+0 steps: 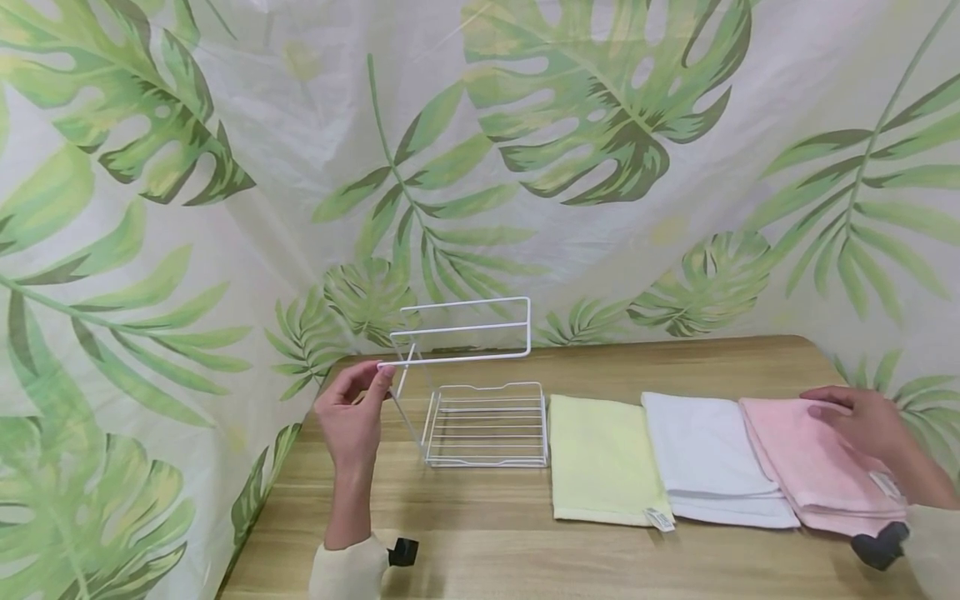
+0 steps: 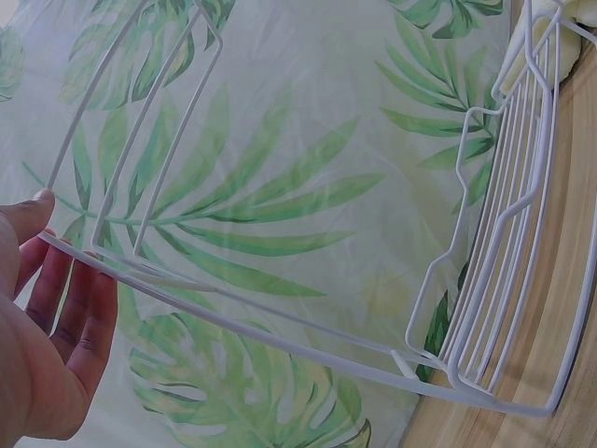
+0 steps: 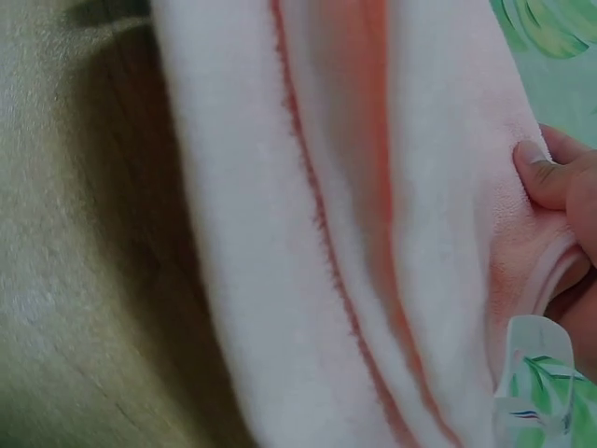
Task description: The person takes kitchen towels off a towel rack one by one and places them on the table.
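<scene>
Your left hand pinches the top rail of the white wire rack, which stands on the tabletop just right of it; it looks light and stiff, so hold a rail. Your right hand grips the pink towel at its right edge: soft and floppy, so take the whole fold.

A folded pink towel fills most of the right wrist view, its layered edges running in darker pink lines from top to bottom. The right hand sits at the towel's right edge, its thumb pressed into the pile. Just below the thumb a clear printed care label hangs from the towel. Left of the towel lies the wooden table.
</scene>
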Motion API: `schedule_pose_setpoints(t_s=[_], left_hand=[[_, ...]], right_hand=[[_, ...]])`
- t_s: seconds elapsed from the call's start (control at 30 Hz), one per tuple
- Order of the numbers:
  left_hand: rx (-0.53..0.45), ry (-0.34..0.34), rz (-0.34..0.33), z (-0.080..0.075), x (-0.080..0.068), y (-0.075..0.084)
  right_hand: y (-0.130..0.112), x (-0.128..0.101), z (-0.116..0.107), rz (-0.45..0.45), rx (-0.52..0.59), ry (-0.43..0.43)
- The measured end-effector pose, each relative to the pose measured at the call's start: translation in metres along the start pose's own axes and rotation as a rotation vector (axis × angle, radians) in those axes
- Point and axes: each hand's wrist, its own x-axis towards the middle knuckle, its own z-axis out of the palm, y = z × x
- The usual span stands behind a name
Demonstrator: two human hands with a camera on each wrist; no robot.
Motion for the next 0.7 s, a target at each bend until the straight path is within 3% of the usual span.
schedule_pose_setpoints(t_s=[0.43, 0.7], left_hand=[[-0.013, 0.0, 0.0, -0.0014, -0.0001, -0.0007], [-0.022, -0.001, -0.006, -0.0011, 0.0001, -0.0004]], right_hand=[[0.0074, 0.0005, 0.0093, 0.037, -0.033, 0.006], [0.0049, -0.0016, 0.0043, 0.037, 0.009, 0.009]])
